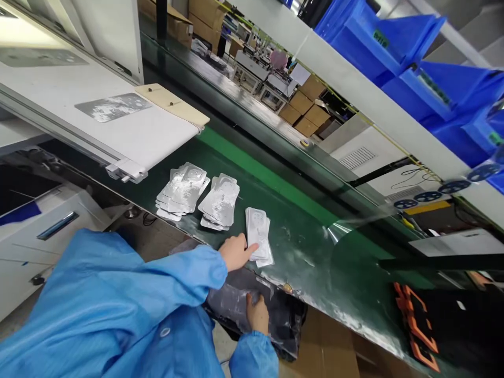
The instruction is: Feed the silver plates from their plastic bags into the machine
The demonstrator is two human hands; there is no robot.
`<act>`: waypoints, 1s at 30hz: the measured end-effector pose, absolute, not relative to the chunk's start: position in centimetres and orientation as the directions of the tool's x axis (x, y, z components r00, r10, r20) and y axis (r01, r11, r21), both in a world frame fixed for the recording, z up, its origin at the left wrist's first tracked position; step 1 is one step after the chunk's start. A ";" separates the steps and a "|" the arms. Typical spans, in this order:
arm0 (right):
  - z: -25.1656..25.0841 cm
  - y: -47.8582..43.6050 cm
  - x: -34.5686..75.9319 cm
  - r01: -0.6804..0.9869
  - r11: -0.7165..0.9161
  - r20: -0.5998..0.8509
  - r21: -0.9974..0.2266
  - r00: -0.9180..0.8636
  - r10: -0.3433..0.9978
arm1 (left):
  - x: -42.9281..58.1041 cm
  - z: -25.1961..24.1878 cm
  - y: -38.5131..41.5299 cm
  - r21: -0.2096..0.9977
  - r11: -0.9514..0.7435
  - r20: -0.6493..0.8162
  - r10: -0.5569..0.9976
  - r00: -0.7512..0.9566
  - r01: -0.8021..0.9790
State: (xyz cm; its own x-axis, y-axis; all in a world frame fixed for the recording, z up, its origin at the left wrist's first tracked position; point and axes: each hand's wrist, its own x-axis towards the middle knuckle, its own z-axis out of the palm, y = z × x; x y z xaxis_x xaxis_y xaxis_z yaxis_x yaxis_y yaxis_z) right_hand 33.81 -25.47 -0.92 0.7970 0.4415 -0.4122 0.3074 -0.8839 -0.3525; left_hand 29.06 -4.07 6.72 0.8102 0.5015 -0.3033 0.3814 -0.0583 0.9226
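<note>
My left hand [237,252] is at the near edge of a small stack of phone-shaped plates [258,228] on the green bench. Its thumb lies on top of the stack and its other fingers curl by the left side. Lower down, my right hand [258,314] hovers over or rests on a dark plastic-lined container [232,302]; its thumb and forefinger are apart, with nothing visible between them. Left of the small stack lie two bigger, loosely fanned piles of similar silvery plates, a middle pile [221,202] and a left pile [183,189].
A white conveyor [118,126] at the left carries a single plate [114,106] and ends above the green bench [307,252]. Orange frames [417,325] lie at the right end. Blue bins [378,37] stand on the upper shelf. A cardboard box [331,341] is below the bench.
</note>
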 end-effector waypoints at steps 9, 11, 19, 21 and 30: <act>8.4 -24.5 37.2 0.270 -0.747 -0.118 -0.607 0.899 0.421 | 29.4 2.9 -4.1 0.920 0.235 -0.385 0.398 0.833 0.314; 9.0 -21.3 38.9 0.252 -0.697 -0.004 -0.671 0.939 0.344 | 27.8 2.5 -4.4 0.911 0.328 -0.365 0.364 0.857 0.248; 8.0 -17.3 39.7 0.272 -0.608 -0.085 -0.746 0.866 0.493 | 25.5 2.3 -4.9 0.841 0.523 -0.333 0.302 0.893 0.137; 7.9 -18.3 39.1 0.181 -0.476 -0.175 -0.861 0.772 0.611 | 25.6 2.4 -5.0 0.832 0.538 -0.329 0.290 0.899 0.131; 6.5 -19.0 41.5 0.094 -0.439 -0.131 -0.893 0.881 0.455 | 25.4 2.7 -5.0 0.807 0.572 -0.336 0.238 0.911 0.148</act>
